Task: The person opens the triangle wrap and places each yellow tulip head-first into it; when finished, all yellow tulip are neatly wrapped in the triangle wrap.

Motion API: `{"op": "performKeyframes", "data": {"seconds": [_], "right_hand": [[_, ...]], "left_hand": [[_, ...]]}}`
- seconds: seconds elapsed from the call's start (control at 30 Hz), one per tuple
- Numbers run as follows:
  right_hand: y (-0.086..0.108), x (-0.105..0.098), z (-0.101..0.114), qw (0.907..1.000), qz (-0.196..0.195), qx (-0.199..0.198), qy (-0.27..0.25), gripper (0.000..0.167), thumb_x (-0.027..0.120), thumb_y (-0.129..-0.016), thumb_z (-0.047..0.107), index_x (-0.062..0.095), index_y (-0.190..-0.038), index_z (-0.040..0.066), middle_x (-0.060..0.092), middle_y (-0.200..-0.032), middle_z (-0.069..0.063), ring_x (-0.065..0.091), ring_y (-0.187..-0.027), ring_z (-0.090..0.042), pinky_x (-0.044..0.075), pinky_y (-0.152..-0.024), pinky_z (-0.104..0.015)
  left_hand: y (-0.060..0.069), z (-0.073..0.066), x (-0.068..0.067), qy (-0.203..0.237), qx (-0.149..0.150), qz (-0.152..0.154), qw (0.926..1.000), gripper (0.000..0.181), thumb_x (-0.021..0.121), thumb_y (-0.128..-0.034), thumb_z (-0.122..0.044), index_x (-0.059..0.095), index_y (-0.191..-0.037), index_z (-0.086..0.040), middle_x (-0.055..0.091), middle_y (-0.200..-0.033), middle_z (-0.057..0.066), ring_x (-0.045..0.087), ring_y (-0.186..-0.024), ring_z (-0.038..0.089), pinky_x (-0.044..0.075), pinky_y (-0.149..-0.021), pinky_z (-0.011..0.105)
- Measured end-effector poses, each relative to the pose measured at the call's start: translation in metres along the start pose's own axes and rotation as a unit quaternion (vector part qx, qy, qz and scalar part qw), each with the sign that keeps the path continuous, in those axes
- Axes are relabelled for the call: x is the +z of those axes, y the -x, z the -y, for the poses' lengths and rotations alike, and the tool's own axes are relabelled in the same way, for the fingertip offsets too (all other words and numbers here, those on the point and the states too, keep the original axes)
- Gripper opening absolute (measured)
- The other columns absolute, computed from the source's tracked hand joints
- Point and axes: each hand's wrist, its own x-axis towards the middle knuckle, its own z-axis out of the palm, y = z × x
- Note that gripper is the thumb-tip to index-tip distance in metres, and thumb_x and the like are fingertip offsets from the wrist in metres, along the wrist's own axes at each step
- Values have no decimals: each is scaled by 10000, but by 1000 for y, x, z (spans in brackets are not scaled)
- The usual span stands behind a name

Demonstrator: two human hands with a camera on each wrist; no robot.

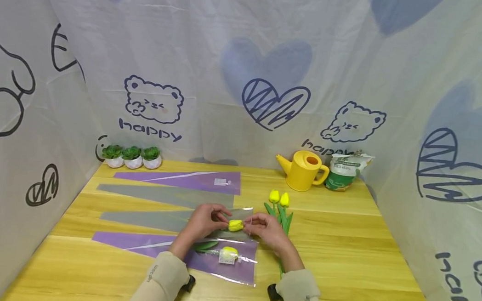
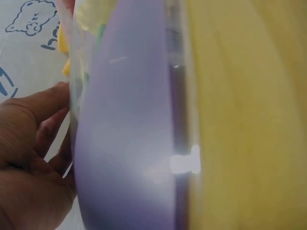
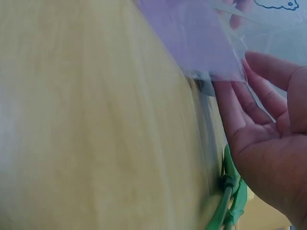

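Observation:
A yellow tulip head (image 1: 235, 225) lies at the wide end of a grey clear-fronted sleeve (image 1: 137, 218), between the two hands. My left hand (image 1: 206, 221) pinches the sleeve at the tulip's left side, its fingers bent. From the right, my right hand (image 1: 268, 230) pinches the sleeve's open edge near the petals. Nearer the front lies a purple sleeve (image 1: 246, 266) with another yellow tulip (image 1: 230, 251) inside. In the left wrist view the purple sleeve (image 2: 124, 120) hides part of the left hand (image 2: 38, 153); the right hand (image 3: 268, 115) shows beside clear film.
Behind are another grey sleeve (image 1: 205, 197) and a purple one (image 1: 197, 180). Two yellow tulips (image 1: 279, 198) lie right of the hands. At the back stand three potted succulents (image 1: 133, 157), a yellow watering can (image 1: 300, 172) and a green-white bag (image 1: 343, 173).

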Motion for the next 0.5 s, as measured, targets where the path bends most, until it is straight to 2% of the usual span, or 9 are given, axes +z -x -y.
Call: {"op": "performKeyframes", "data": {"seconds": [0.1,0.23,0.33,0.5], "right_hand": [[1,-2,0,9997,-225,40,26,260,685,-993,89,684,-1207,-59,735,-1165,-222,732,-1011,-242,597,-877,-299],[1,-4,1,9984,-541,64,-116,268,654,-1005,45,659,-1231,-100,717,-1151,-255,728,-990,-246,609,-894,-335],[1,-6,1,9978,-635,90,-160,326,645,-1012,44,618,-1302,-102,698,-1168,-285,732,-982,-259,610,-904,-362],[2,-8,2,9978,-659,54,3,392,667,-1001,57,586,-1363,-71,689,-1180,-298,746,-954,-291,614,-890,-387]], "left_hand": [[1,1,-2,-28,33,80,10000,282,848,-820,-5,778,-1087,-62,795,-890,54,727,-804,130,571,-772,260],[2,3,-5,-129,152,170,9997,340,853,-796,0,765,-1121,-47,794,-971,89,741,-905,230,583,-879,392],[4,5,-7,-301,246,179,9991,374,868,-784,-28,758,-1140,-47,786,-1059,104,730,-990,287,564,-939,468],[5,7,-10,-636,322,131,9974,395,893,-778,-91,766,-1152,-86,766,-1173,77,694,-1098,303,530,-1000,498]]}}
